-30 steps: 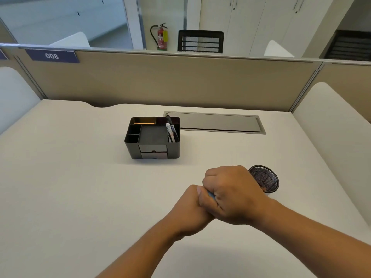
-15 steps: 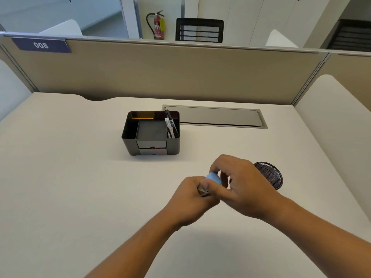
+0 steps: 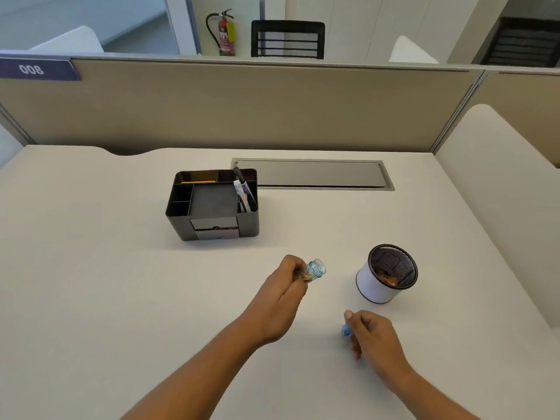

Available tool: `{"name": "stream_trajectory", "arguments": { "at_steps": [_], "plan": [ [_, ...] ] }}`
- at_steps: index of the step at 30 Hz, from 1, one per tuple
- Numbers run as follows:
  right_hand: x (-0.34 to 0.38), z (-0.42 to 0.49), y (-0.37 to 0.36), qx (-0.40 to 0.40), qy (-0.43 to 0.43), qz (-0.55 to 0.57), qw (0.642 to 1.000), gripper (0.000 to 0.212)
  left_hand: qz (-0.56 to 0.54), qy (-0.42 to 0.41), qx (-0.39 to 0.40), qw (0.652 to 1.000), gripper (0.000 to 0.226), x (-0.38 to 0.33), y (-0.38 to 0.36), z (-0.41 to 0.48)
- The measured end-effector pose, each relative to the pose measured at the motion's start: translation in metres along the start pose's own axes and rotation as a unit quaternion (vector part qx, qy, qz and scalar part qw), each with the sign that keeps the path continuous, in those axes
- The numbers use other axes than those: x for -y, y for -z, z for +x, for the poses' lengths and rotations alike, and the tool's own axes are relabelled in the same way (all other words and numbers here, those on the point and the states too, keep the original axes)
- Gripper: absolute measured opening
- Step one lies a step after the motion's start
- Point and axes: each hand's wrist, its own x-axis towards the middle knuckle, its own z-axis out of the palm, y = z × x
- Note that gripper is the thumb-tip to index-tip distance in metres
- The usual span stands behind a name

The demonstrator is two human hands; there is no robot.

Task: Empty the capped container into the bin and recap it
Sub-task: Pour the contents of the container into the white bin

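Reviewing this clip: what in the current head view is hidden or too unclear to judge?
- Head view: the left hand covers the base of the small jar, so how much is left inside is unclear.
- The right hand hides most of the blue cap.
- The brown contents of the mesh bin are too small to identify.

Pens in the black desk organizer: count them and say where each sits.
2 that I can tell. Both stand in the right rear compartment of the black desk organizer: a dark pen leaning back and a white-barrelled pen in front. More may be hidden behind.
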Motion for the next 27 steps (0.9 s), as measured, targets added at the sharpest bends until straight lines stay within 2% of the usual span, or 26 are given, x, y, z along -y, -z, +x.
{"name": "stream_trajectory", "arguments": {
  "at_steps": [7, 9, 16, 20, 23, 27],
  "plan": [
    [-0.009, 0.009, 0.003, 0.041, -0.017, -0.006, 0.999, 0.038, 0.053, -0.039, 0.007, 0.998, 0.017, -0.009, -0.015, 0.03],
    [-0.01, 0.011, 0.004, 0.044, -0.017, -0.008, 0.999, 0.037, 0.099, -0.062, 0.025, 0.993, 0.015, -0.017, -0.02, 0.044],
    [-0.014, 0.009, 0.006, 0.055, 0.01, 0.013, 0.998, 0.036, 0.278, -0.1, 0.088, 0.951, 0.015, -0.042, -0.039, 0.101],
    [-0.017, 0.01, 0.005, 0.063, 0.012, 0.026, 0.998, 0.033, 0.328, -0.121, 0.124, 0.929, 0.017, -0.051, -0.052, 0.123],
    [-0.019, 0.01, 0.005, 0.068, 0.023, 0.026, 0.997, 0.03, 0.387, -0.148, 0.162, 0.896, 0.026, -0.061, -0.063, 0.134],
    [-0.025, 0.011, 0.005, 0.062, 0.032, 0.04, 0.997, 0.035, 0.421, -0.162, 0.183, 0.874, 0.03, -0.074, -0.074, 0.142]
  ]
}}
